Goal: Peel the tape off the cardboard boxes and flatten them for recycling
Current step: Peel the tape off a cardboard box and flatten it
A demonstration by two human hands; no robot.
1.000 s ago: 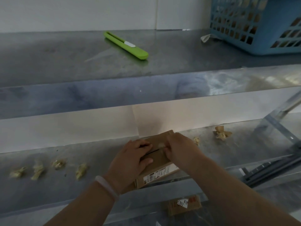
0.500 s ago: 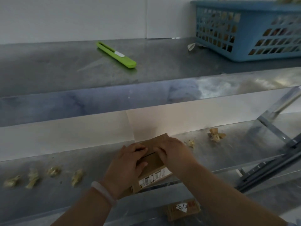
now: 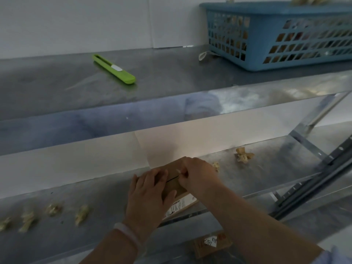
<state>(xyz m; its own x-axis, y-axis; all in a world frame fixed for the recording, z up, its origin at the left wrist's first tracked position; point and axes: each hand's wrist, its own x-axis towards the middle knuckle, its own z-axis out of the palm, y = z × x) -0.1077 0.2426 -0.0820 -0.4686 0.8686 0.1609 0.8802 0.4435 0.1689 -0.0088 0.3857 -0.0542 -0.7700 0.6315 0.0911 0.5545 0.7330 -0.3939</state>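
Two bare forearms in from 6 o'clock, a pale bracelet (image 3: pixel 126 235) on the left wrist. One second cardboard box (image 3: pixel 211 243) nearest, at 5 o'clock below the shelf edge, white handwritten label up.

Left hand (image 3: pixel 150 193) palm down on the cardboard box (image 3: pixel 176 184), fingers fairly straight and spread over its top, thumb laid toward 3 o'clock along the near edge; pressing, not clenched. Right hand (image 3: pixel 198 176) at 2 o'clock of the left, fingers curled, thumb and fingertips pinching a pale end of tape (image 3: pixel 179 170) just above the dark seam in the box top.

Box itself mid-view on the middle shelf (image 3: pixel 266 174), at its front edge, one printed label (image 3: pixel 181 203) on the near face.

Six crumpled tape wads (image 3: pixel 82 214) on that same shelf: four in a loose row at 8 o'clock of the box, two at 2 o'clock.

Farther off, at 12 o'clock, the top shelf (image 3: pixel 57 88): one green cutter (image 3: pixel 114 69) at 11 o'clock, one blue basket (image 3: pixel 266 6) at 1 o'clock, one loose tape scrap (image 3: pixel 202 55) just beside the basket's near corner.
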